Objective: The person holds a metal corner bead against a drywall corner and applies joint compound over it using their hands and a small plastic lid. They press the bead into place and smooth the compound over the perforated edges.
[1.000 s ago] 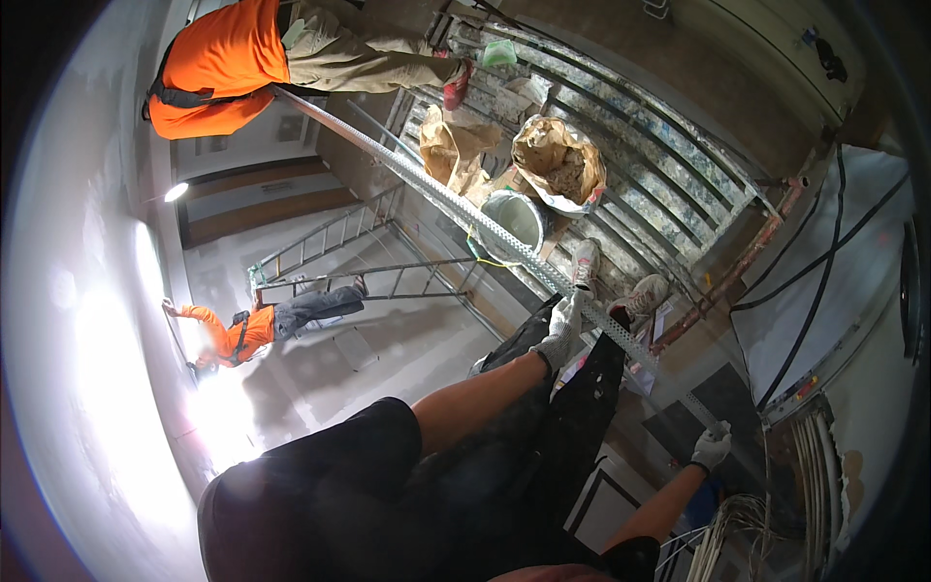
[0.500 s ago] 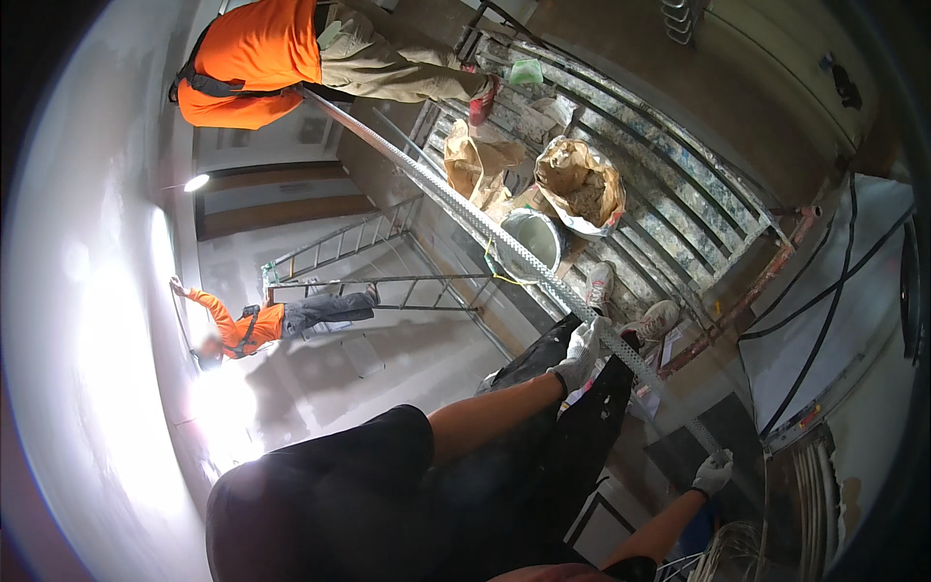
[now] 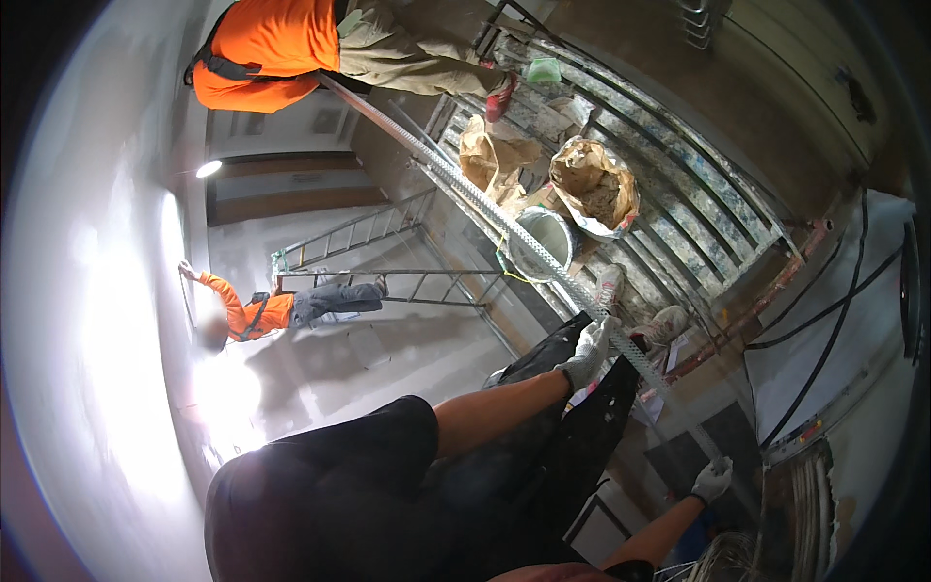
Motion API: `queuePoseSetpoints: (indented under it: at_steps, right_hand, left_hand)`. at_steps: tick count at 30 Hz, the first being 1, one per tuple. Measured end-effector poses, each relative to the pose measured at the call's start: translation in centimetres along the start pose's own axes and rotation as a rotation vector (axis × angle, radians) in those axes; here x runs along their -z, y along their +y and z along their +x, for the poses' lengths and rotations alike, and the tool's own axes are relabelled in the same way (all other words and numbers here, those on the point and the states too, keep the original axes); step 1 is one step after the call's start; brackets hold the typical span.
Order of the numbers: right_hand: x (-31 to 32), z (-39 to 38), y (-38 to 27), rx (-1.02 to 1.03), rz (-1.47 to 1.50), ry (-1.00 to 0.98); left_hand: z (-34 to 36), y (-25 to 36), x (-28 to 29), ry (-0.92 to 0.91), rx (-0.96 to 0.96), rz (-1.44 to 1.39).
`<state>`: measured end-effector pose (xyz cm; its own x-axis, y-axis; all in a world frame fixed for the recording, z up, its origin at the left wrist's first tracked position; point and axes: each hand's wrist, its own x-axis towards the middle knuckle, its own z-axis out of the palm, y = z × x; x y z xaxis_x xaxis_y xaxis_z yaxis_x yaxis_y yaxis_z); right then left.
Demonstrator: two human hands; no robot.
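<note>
"Two grips on that long, silvery, perforated metal strip (image 3: 473,196)?"

"Yes. The white-gloved left hand (image 3: 588,355) clamps its fingers partway along; the white-gloved right hand (image 3: 713,479) has its fingers closed on the lower end."

"Where is it?"

"Slanting down from the orange-shirted co-worker (image 3: 276,44), across the round grey bucket (image 3: 555,233)."

"Handling?"

"Likely light, whippy, easily kinked, maybe sharp-edged: hold at well-spaced points."

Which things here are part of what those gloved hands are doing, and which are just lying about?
In hand: perforated metal strip; left hand and right hand, both gripping it.

Apparently just standing about: open paper sack, crumpled paper sack, bucket.
</note>
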<state>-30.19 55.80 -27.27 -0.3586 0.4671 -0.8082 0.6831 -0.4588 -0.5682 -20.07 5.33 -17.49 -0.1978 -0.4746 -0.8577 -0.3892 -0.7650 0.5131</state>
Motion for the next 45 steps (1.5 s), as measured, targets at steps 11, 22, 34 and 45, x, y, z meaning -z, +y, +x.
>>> queuePoseSetpoints:
  at_steps: [11, 22, 34, 45]
  right_hand:
    - [0.0, 0.6, -0.5, -0.027, 0.052, 0.057]
    - [4.2, 4.7, -0.8, -0.292, 0.274, -0.861]
    - [0.2, 1.3, 1.2, -0.041, 0.014, 0.075]
    - [2.3, 2.9, 0.3, -0.022, 0.032, 0.031]
  left_hand:
    - [-1.9, 1.9, -1.5, 0.064, 0.031, 0.067]
    - [-2.5, 2.4, -2.1, 0.022, 0.006, 0.031]
    - [-1.4, 1.1, 0.6, 0.045, 0.052, 0.137]
    - [-1.2, 0.3, 0.0, -0.018, 0.027, 0.087]
